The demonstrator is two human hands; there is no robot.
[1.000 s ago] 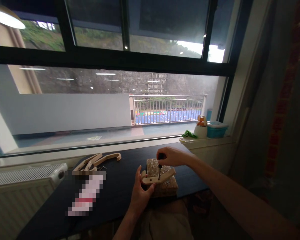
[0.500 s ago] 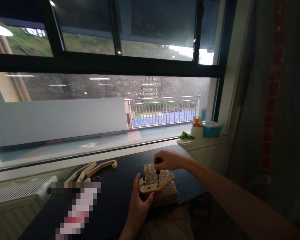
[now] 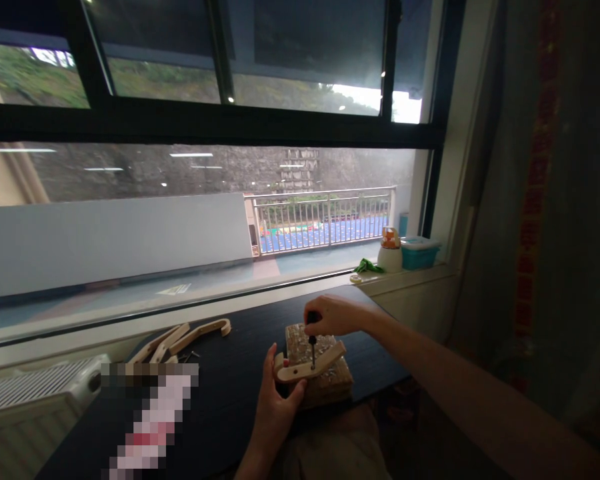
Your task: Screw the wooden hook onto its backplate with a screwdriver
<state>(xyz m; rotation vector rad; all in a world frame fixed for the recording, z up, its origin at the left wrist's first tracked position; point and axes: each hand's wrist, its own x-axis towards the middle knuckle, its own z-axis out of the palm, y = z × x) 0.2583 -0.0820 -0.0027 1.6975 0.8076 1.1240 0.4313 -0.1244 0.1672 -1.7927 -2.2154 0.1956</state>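
A curved wooden hook piece (image 3: 310,365) lies across a rough wooden block (image 3: 325,380) on the black table (image 3: 230,393). My left hand (image 3: 275,403) grips the hook's left end, fingers closed round it. My right hand (image 3: 330,315) is closed on the dark handle of a small screwdriver (image 3: 312,340), held upright with its tip on the hook.
Several more curved wooden pieces (image 3: 185,337) and a few small screws lie at the table's far left. A white radiator (image 3: 35,393) stands left of the table. On the window sill sit a white jar (image 3: 389,253), a teal box (image 3: 420,252) and a green cloth (image 3: 367,267).
The view has drifted right and slightly down. Both hands keep their hold; the screwdriver stays upright on the hook.
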